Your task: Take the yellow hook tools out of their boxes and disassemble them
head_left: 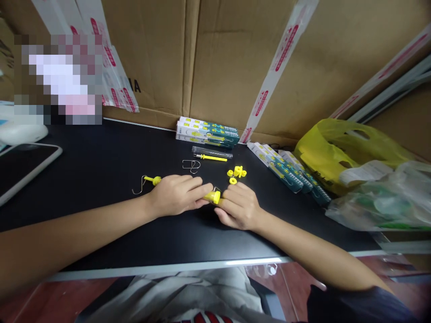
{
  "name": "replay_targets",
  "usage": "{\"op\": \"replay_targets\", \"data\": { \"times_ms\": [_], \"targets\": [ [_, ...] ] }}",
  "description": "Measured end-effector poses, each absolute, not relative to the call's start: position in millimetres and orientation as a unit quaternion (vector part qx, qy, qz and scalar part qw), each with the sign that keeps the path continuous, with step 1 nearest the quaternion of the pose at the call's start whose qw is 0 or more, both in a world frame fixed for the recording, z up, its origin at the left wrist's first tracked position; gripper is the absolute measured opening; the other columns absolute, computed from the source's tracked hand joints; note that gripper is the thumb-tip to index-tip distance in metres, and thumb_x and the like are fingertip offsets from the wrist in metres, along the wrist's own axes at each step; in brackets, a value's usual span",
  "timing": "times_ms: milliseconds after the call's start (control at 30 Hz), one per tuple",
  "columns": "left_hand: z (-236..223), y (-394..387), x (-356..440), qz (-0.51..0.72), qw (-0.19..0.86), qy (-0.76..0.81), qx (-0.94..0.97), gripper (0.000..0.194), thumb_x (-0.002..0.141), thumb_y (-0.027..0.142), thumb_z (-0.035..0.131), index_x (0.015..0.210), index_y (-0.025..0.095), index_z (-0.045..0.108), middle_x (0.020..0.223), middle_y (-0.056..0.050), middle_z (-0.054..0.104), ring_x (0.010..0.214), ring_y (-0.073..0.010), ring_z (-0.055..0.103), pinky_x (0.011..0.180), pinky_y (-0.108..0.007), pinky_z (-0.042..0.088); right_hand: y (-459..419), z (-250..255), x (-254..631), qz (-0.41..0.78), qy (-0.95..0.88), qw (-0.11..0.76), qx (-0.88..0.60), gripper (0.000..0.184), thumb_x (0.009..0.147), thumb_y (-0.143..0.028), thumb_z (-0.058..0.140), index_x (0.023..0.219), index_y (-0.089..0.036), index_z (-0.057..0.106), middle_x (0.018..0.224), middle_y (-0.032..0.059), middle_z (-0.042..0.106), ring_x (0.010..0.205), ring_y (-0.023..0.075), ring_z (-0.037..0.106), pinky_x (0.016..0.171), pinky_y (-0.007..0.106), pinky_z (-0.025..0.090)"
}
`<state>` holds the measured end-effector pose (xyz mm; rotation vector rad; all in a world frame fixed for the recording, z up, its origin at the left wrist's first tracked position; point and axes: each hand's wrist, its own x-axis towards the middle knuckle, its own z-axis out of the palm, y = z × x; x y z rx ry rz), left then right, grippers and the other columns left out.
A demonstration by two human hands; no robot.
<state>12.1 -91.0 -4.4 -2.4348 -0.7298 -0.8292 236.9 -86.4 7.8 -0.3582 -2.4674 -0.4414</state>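
A capital A [137,86] ends a dark word on the large carton [151,54] — the letters before it are mostly under tape. Yellow Chinese characters, one apparently 力, mark the stacked small boxes [207,132]; similar ones cross the fanned boxes [276,163]. The clear tape [287,47] repeats red labels — their white characters illegible.

boxes [207,133] behind the hands [182,193], bags [319,152] to the right

L hand [182,195] & R hand [240,207] curled, v. close tog.
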Motion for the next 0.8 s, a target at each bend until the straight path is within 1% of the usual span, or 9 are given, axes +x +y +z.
{"op": "replay_targets", "data": {
  "times_ms": [100,200,233,333,400,500,667,733,800],
  "targets": [
    [-4,-91,13,-0.313,0.227,-0.260,-0.885,0.022,0.095,0.034,0.043,0.102,0.017,0.055,0.075,0.000,0.063,0.064,-0.0119,0.059,0.055,-0.023,0.039,-83,8,240,-0.103,-0.929,0.319,-0.156,0.021,0.087,-0.023,0.042,0.070,-0.020,0.053,0.061,0.0025,0.051,0.057,0.0156,0.045,0.055,0.032,0.032],
    [-5,-91,13,-0.311,0.216,-0.258,-0.889,0.023,0.095,0.034,0.041,0.100,0.017,0.056,0.074,0.001,0.062,0.063,-0.0116,0.059,0.055,-0.023,0.039,-79,5,242,-0.025,-0.912,0.358,-0.200,0.011,0.087,-0.019,0.043,0.087,-0.020,0.053,0.071,0.0034,0.057,0.062,0.0150,0.051,0.059,0.029,0.040],
    [-5,-91,13,-0.307,0.212,-0.256,-0.892,0.023,0.095,0.034,0.041,0.098,0.017,0.056,0.073,0.001,0.062,0.063,-0.0116,0.059,0.055,-0.023,0.039,-77,4,242,-0.012,-0.909,0.361,-0.208,0.011,0.088,-0.018,0.044,0.095,-0.019,0.053,0.076,0.0041,0.059,0.065,0.0149,0.053,0.061,0.029,0.043],
    [-5,-91,14,-0.299,0.202,-0.243,-0.900,0.024,0.095,0.034,0.040,0.091,0.017,0.057,0.072,0.001,0.062,0.063,-0.0116,0.059,0.055,-0.023,0.039,-74,3,242,-0.011,-0.926,0.323,-0.196,0.025,0.091,-0.015,0.046,0.115,-0.019,0.050,0.090,0.0068,0.062,0.076,0.0150,0.058,0.066,0.027,0.046],
    [-5,-90,14,-0.294,0.198,-0.240,-0.904,0.026,0.095,0.034,0.039,0.086,0.017,0.057,0.071,0.001,0.062,0.062,-0.0115,0.058,0.055,-0.024,0.038,-72,1,242,-0.025,-0.937,0.303,-0.171,0.025,0.092,-0.014,0.045,0.115,-0.019,0.051,0.084,0.0054,0.063,0.073,0.0145,0.057,0.065,0.026,0.044],
    [-6,-89,14,-0.275,0.186,-0.247,-0.910,0.030,0.096,0.036,0.038,0.081,0.017,0.056,0.069,0.001,0.060,0.061,-0.0115,0.058,0.054,-0.024,0.038,-72,-2,240,-0.026,-0.941,0.298,-0.158,0.020,0.093,-0.014,0.041,0.108,-0.018,0.055,0.069,0.0018,0.059,0.063,0.0135,0.054,0.059,0.025,0.041],
    [-7,-87,14,-0.261,0.150,-0.273,-0.914,0.029,0.097,0.035,0.035,0.089,0.017,0.057,0.070,0.001,0.062,0.064,-0.0120,0.061,0.054,-0.024,0.040,-77,-5,232,0.132,-0.904,0.298,-0.277,0.016,0.095,-0.017,0.038,0.100,-0.019,0.053,0.088,0.0038,0.066,0.072,0.0117,0.061,0.064,0.022,0.046],
    [-7,-88,14,-0.264,0.159,-0.281,-0.909,0.029,0.097,0.036,0.036,0.090,0.017,0.057,0.072,0.001,0.063,0.064,-0.0122,0.061,0.053,-0.024,0.040,-77,-5,231,0.169,-0.887,0.293,-0.313,0.014,0.094,-0.020,0.040,0.103,-0.020,0.052,0.086,0.0022,0.064,0.068,0.0112,0.059,0.062,0.022,0.045],
    [-7,-88,15,-0.265,0.176,-0.297,-0.900,0.029,0.097,0.036,0.036,0.090,0.017,0.057,0.072,0.001,0.064,0.064,-0.0125,0.062,0.053,-0.024,0.039,-76,-4,231,0.166,-0.879,0.302,-0.330,0.014,0.092,-0.023,0.045,0.105,-0.020,0.050,0.083,0.0012,0.060,0.062,0.0107,0.055,0.059,0.022,0.043]
  ]
}}
